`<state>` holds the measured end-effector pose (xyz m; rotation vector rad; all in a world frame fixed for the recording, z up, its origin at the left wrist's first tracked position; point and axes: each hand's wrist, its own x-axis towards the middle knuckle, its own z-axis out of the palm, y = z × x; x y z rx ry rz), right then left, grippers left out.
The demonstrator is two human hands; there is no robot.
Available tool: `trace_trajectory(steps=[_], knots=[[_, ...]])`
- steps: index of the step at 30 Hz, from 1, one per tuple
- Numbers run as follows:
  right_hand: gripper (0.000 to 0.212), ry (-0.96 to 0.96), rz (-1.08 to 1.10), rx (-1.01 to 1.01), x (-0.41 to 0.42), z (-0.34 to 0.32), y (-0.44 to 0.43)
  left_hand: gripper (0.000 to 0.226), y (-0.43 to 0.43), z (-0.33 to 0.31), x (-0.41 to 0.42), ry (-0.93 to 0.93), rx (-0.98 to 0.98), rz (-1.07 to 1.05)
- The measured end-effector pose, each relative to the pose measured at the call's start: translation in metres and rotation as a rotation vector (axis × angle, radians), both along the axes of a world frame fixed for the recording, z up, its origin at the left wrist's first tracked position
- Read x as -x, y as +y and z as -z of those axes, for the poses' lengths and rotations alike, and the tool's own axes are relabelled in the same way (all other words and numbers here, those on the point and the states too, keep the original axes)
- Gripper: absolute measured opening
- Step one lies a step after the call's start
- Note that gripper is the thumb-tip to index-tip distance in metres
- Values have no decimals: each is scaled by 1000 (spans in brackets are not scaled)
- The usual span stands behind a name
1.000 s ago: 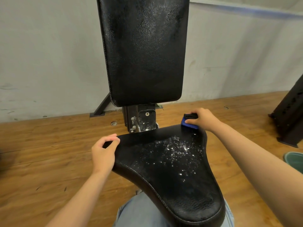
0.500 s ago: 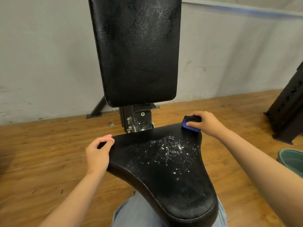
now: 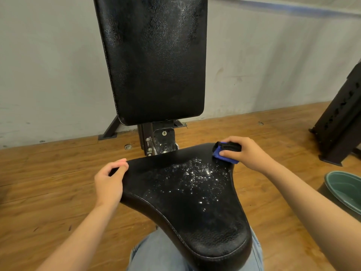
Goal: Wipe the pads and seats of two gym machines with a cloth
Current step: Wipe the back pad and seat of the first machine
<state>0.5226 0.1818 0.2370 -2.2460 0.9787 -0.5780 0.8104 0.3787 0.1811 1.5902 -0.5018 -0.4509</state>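
The head view is showing me wiping the wet seat (image 3: 181,194): my right hand (image 3: 248,153) is gripping the cloth (image 3: 224,153) at its far right corner, my left hand (image 3: 110,181) is clasping the left edge, and next I'm likely needing a firm sweep across the droplets.

A green basin (image 3: 340,183) sits on the wooden floor (image 3: 48,182), which meets a grey wall (image 3: 48,65).

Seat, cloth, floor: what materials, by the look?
Seat: probably vinyl or faux leather; black, pebbled grain, stitched edge seam, droplets beading on top.
Cloth: soft fabric, maybe microfibre; blue and black, folded and bunched under the right hand.
Floor: wood or wood-look planks; visible grain, board seams, low sheen.
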Motion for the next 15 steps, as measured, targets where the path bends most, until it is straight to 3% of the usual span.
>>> trace_trajectory(steps=[4, 8, 15], knots=[[17, -74, 207, 55, 7, 16, -24, 13, 0, 0, 0, -1, 0, -7], [20, -123, 371, -24, 0, 34, -36, 15, 1, 2, 0, 5, 4, 4], [17, -213, 316, 47, 12, 29, 15, 15, 0, 4, -3, 10, 20, 4]])
